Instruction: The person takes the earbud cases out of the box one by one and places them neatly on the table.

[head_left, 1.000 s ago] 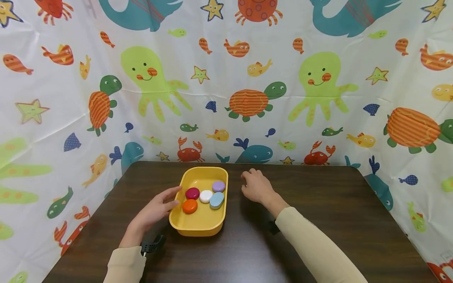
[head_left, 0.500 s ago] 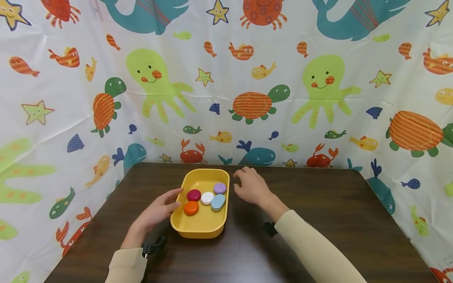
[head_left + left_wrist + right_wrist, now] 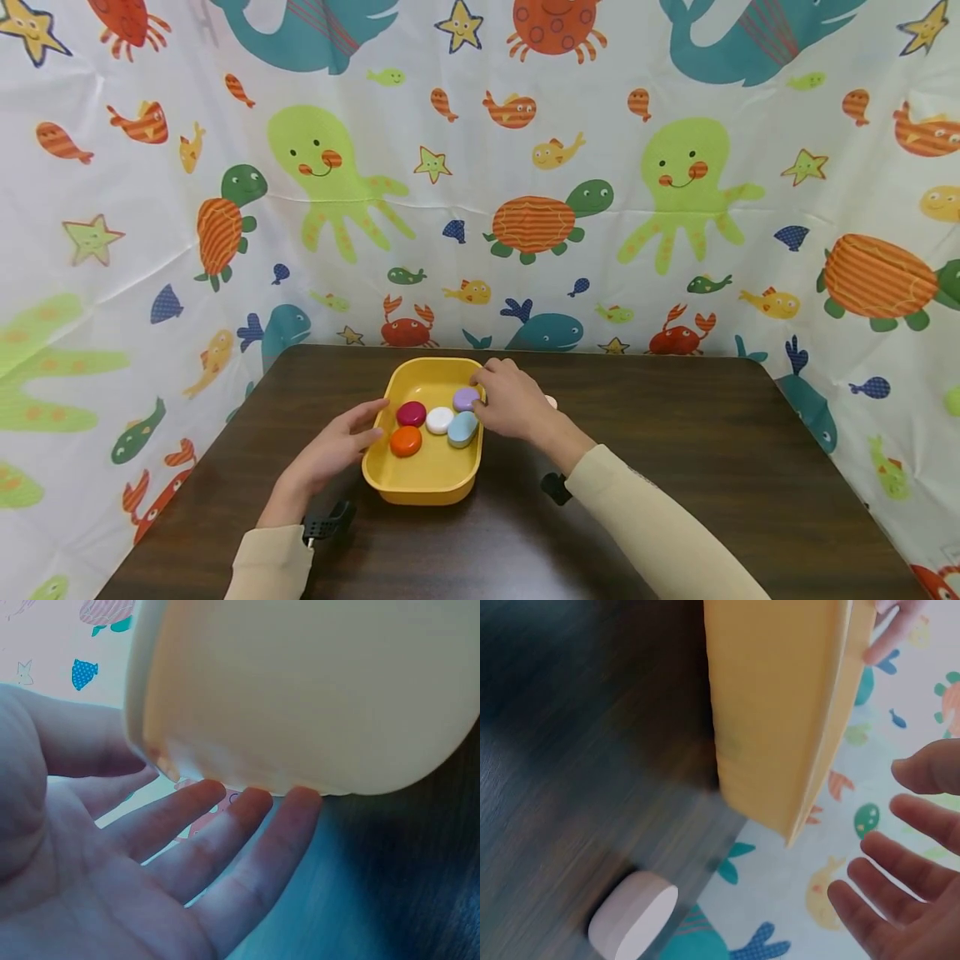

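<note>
Plainly, both are spread: left hand (image 3: 330,446) touching the tray (image 3: 420,477), right hand (image 3: 516,404) near 5 pieces (image 3: 439,420).

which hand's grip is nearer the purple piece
Right: the right grip is beside the purple piece; the left grip is at the left rim of the yellow tray.

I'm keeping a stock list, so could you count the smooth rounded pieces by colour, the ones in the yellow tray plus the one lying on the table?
Crimson piece: 1
Orange piece: 1
White piece: 1
Light blue piece: 1
Purple piece: 1
Pale pinkish piece, on the table: 1
Total: 6 in view
</note>
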A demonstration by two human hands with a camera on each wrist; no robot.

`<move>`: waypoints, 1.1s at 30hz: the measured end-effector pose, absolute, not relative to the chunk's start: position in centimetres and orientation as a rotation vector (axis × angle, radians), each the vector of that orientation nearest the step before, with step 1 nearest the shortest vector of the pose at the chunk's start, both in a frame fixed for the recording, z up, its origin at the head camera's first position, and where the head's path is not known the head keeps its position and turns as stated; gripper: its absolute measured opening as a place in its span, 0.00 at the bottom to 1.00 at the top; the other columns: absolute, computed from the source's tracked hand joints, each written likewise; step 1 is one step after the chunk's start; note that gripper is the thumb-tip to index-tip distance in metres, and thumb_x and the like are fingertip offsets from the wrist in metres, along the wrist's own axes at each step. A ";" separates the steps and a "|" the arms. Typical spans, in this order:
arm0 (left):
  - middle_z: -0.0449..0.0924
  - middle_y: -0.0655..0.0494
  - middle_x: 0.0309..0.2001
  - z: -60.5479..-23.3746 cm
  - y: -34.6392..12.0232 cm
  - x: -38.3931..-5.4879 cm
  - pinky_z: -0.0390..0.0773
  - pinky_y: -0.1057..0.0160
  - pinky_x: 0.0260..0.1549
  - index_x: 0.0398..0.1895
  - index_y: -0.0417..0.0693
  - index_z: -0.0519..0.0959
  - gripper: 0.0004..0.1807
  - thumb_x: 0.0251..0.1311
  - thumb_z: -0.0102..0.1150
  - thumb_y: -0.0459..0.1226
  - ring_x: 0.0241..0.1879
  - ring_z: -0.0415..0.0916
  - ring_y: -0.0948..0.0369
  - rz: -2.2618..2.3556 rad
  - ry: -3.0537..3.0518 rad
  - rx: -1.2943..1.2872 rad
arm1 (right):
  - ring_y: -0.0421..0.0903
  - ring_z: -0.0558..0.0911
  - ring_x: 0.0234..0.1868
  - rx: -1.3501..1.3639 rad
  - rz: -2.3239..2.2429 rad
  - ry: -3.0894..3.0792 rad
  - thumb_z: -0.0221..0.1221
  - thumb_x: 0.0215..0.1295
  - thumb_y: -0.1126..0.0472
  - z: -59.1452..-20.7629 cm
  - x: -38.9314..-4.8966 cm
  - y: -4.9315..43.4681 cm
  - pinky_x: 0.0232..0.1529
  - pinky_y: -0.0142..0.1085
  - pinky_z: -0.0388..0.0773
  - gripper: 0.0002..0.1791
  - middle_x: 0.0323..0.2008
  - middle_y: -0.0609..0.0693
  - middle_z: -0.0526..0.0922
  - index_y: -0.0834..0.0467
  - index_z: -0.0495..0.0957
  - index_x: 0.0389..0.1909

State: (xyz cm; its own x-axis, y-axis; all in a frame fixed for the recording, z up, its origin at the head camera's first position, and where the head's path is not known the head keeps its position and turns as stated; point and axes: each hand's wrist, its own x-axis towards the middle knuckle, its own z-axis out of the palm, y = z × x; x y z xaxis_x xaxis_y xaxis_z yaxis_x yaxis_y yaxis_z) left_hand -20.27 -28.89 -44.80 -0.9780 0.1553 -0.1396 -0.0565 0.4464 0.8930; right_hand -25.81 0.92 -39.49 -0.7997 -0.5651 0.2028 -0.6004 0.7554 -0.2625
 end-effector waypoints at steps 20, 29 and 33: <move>0.53 0.36 0.78 -44.7 -28.6 -19.9 0.77 0.42 0.59 0.79 0.45 0.57 0.34 0.74 0.53 0.39 0.71 0.60 0.35 1.558 2.493 0.105 | 0.47 0.73 0.49 1.138 0.262 -2.917 0.63 0.66 0.54 -40.7 -25.6 -1.9 0.51 0.37 0.79 0.18 0.49 0.49 0.78 0.53 0.82 0.55; 0.52 0.37 0.78 -44.8 -28.7 -19.9 0.75 0.41 0.60 0.79 0.46 0.57 0.34 0.74 0.53 0.40 0.72 0.58 0.36 1.556 2.499 0.096 | 0.46 0.72 0.44 1.180 0.108 -2.914 0.66 0.63 0.53 -41.5 -25.8 -3.0 0.45 0.35 0.77 0.19 0.43 0.48 0.77 0.51 0.83 0.54; 0.52 0.37 0.78 -44.8 -28.6 -19.9 0.75 0.41 0.60 0.79 0.45 0.57 0.34 0.74 0.53 0.39 0.72 0.59 0.36 1.559 2.494 0.111 | 0.45 0.71 0.43 1.174 0.067 -2.925 0.66 0.63 0.53 -42.0 -25.6 -3.5 0.43 0.34 0.77 0.18 0.42 0.47 0.77 0.49 0.83 0.54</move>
State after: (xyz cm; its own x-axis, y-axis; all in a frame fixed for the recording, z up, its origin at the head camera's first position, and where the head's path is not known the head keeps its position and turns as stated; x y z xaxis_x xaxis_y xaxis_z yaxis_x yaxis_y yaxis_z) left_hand -19.89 -28.59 -44.78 -0.9777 0.1672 -0.1273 -0.0411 0.4416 0.8963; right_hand -25.58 -3.47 -42.04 -0.7224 -0.6914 0.0058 -0.6910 0.7216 -0.0436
